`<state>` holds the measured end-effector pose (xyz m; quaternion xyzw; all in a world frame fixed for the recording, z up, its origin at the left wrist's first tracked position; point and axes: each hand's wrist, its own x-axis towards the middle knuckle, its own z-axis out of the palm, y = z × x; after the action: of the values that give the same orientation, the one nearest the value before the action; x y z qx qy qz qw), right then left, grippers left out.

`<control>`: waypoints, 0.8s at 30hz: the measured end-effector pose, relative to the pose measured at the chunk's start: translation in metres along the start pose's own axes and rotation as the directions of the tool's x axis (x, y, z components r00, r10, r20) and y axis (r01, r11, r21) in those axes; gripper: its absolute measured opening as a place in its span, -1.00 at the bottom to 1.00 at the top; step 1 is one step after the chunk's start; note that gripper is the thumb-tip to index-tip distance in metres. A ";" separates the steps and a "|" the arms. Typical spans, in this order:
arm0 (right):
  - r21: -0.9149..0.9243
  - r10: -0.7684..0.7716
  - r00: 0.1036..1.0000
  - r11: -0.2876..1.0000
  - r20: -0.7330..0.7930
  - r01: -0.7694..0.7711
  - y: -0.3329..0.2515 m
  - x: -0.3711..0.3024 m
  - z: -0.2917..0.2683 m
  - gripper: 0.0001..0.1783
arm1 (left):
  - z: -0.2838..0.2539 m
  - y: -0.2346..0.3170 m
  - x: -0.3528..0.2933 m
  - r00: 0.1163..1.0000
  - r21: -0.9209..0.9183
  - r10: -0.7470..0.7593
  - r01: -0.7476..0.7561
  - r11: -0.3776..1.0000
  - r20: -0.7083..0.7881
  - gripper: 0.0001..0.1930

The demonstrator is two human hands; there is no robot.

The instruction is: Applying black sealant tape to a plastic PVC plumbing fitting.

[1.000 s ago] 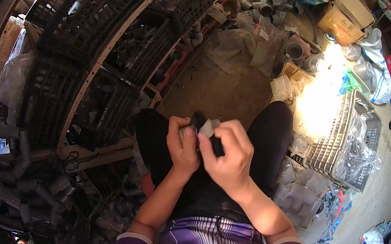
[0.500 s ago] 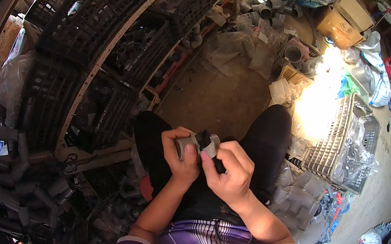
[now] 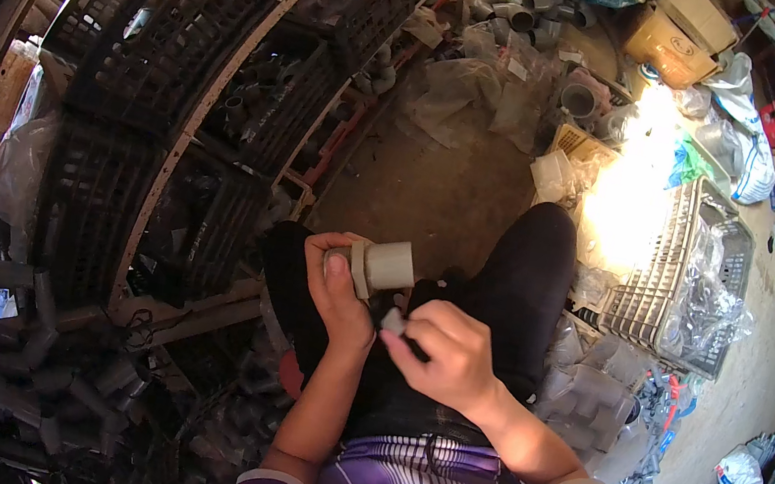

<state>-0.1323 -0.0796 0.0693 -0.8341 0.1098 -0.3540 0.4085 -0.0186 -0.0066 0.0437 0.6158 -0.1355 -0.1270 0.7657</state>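
Note:
My left hand [image 3: 340, 280] is wrapped round a light grey plastic pipe fitting [image 3: 390, 265]. Its smooth round socket points right, a wider angular collar sits beside my thumb, and the other end is hidden by my fingers. Just to the right and nearer my body, my right hand [image 3: 450, 357] is closed in a pinch. A small pale grey-white scrap [image 3: 393, 321] sticks out between its thumb and fingers; I cannot make out what it is. The two hands are apart, above my lap in black trousers [image 3: 533, 274].
On the left, a rack holds black plastic crates [image 3: 175, 20] of fittings. Grey pipe elbows [image 3: 5, 385] lie heaped at lower left. To the right stand a pale crate [image 3: 649, 271], bagged grey fittings [image 3: 584, 402] and, farther off, cardboard boxes [image 3: 672, 49]. Plastic bags [image 3: 460, 93] lie on the floor ahead.
My hands have drawn apart. My left hand has turned the fitting so its smooth socket shows instead of its ribbed end. My right hand has moved slightly nearer my body with the pale scrap.

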 end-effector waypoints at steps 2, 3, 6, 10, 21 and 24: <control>0.097 0.119 0.991 0.989 -0.060 -0.113 0.007 -0.001 -0.010 -0.81 | 0.003 0.003 0.003 0.999 -0.100 -0.022 0.025 0.995 0.034 -0.64; 0.115 0.149 0.980 0.984 -0.131 -0.134 0.015 -0.002 -0.017 -0.83 | 0.005 0.005 0.003 0.994 -0.207 -0.048 0.067 0.976 0.096 -0.65; 0.201 0.247 0.952 0.957 -0.181 -0.210 0.019 0.005 -0.033 -0.84 | -0.005 0.008 0.003 0.966 -0.272 -0.184 0.229 0.935 0.181 -0.64; 0.267 0.247 0.943 0.946 -0.222 -0.185 0.018 0.004 -0.034 -0.86 | -0.009 0.009 0.007 0.930 -0.427 -0.183 0.313 0.848 0.317 -0.63; -0.071 -0.118 0.980 0.992 -0.161 0.108 -0.008 0.017 -0.009 -0.73 | 0.003 0.002 -0.007 0.964 0.071 0.227 -0.238 0.969 0.137 -0.79; -0.102 -0.018 0.992 0.995 -0.126 0.005 -0.007 0.036 -0.011 -0.78 | -0.003 0.003 -0.012 0.921 0.160 0.379 -0.389 0.907 0.088 -0.79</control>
<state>-0.1140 -0.0985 0.0975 -0.8301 0.1485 -0.4029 0.3558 -0.0290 0.0008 0.0450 0.6380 -0.2853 0.0216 0.7149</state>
